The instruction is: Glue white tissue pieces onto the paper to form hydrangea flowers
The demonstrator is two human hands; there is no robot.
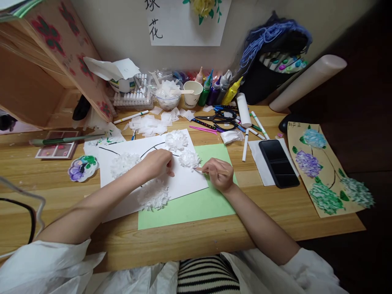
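Observation:
My right hand (218, 173) grips a thin wooden stick (199, 169), its tip at the lower right edge of a ruffled white paper flower (189, 158). Over the middle of a white sheet (183, 183) my left hand (159, 162) is closed, fingers curled down; whatever is between them is hidden. Three more white paper flowers lie on the sheet: one at its top (176, 140), one at the left (124, 164) partly behind my left forearm, one near the bottom edge (153, 195). Black branch lines (153, 148) run between them. A light green sheet (190, 212) lies underneath.
Cut white paper pieces (150, 124), black-handled scissors (225, 118) and markers (245, 145) lie behind the sheet. A paper cup (192, 94) and paint bottles (206, 90) stand farther back. To the right are a phone (279, 163) and a finished flower picture (324, 171); a palette (82, 168) sits left.

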